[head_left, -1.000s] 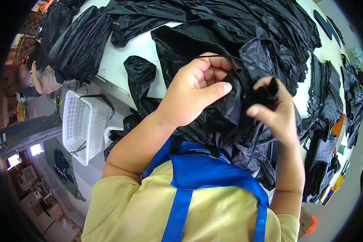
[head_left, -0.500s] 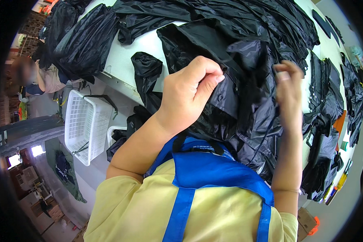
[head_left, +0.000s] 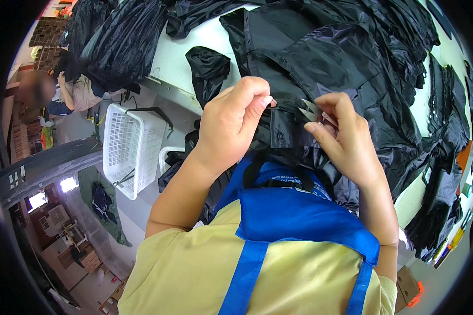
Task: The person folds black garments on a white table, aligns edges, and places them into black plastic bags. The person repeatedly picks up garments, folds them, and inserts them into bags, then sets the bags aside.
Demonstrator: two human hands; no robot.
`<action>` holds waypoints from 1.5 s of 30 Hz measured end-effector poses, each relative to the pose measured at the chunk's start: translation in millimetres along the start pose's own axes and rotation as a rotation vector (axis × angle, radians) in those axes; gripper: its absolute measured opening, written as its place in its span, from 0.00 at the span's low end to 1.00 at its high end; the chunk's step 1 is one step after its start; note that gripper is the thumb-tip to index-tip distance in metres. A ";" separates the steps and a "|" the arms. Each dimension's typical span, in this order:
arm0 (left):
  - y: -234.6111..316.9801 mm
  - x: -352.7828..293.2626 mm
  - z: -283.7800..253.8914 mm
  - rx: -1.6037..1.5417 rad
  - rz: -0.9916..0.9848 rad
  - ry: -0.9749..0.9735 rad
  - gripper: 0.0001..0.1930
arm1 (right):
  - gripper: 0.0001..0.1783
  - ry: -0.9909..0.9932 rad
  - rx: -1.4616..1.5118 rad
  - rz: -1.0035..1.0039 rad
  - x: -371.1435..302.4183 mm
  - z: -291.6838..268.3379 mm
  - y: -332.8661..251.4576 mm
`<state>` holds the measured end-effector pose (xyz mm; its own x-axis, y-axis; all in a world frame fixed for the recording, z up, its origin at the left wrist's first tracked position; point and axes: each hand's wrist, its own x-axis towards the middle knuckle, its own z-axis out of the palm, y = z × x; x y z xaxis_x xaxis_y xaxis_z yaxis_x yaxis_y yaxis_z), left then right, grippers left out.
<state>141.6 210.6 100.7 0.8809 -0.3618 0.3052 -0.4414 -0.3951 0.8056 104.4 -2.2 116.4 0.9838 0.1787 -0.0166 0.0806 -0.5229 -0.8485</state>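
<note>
While the left hand (head_left: 231,123) pinches the black garment (head_left: 326,68) at its snap edge, the right hand (head_left: 347,139) grips small metal snips (head_left: 309,110) (handles hidden by fingers).

The single head-worn fisheye camera is looking steeply down, close over the person's chest and the white worktable (head_left: 205,42).

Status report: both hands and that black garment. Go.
Left hand pinching the black garment at its snap edge. Right hand holding small metal snips at the fabric. Nothing between the hands.
</note>
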 end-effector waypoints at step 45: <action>-104.8 -70.7 84.8 -0.717 -1.098 0.163 0.09 | 0.15 -0.616 -0.180 0.037 153.7 51.4 114.1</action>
<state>111.0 205.9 -48.4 0.7530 -0.0178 -0.6578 0.6537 0.1343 0.7447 256.5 8.5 -10.2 0.7185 0.5756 -0.3905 0.1264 -0.6601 -0.7405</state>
